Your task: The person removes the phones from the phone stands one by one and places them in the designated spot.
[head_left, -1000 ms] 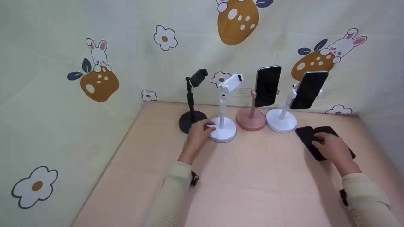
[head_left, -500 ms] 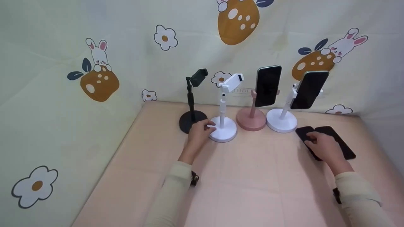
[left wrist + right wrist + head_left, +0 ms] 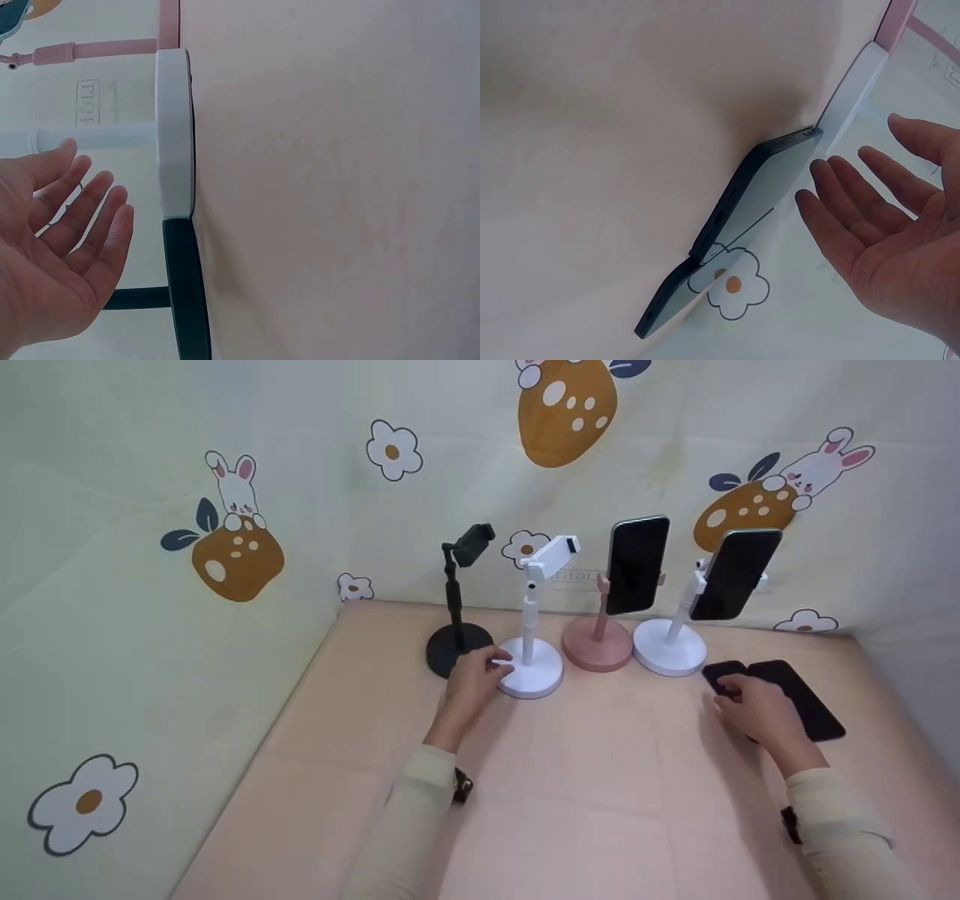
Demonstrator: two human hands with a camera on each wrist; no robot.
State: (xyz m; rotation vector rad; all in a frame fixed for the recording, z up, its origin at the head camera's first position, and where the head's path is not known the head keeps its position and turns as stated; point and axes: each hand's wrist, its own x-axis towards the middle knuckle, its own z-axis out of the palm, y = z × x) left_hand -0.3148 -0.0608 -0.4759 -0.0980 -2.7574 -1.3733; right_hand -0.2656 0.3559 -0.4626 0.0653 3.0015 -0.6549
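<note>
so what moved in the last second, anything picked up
Nothing picked up. The right hand slid left across the two black phones lying on the table, uncovering more of the right one; the wrist view shows its fingers open, off the phones. The left hand stayed open by the white stand's base. The four stands and two mounted phones stayed put.

A: Can you see all of the phone [image 3: 720, 676] under the right hand [image 3: 754, 711]?

B: No. The hand covers most of it, so I can't tell if the fingers touch it.

A: And the white stand [image 3: 174, 142] by the left hand [image 3: 56, 240]?

B: In the left wrist view its pole runs off the edge. The black stand [image 3: 187, 300] is cut off at the bottom too.
</note>
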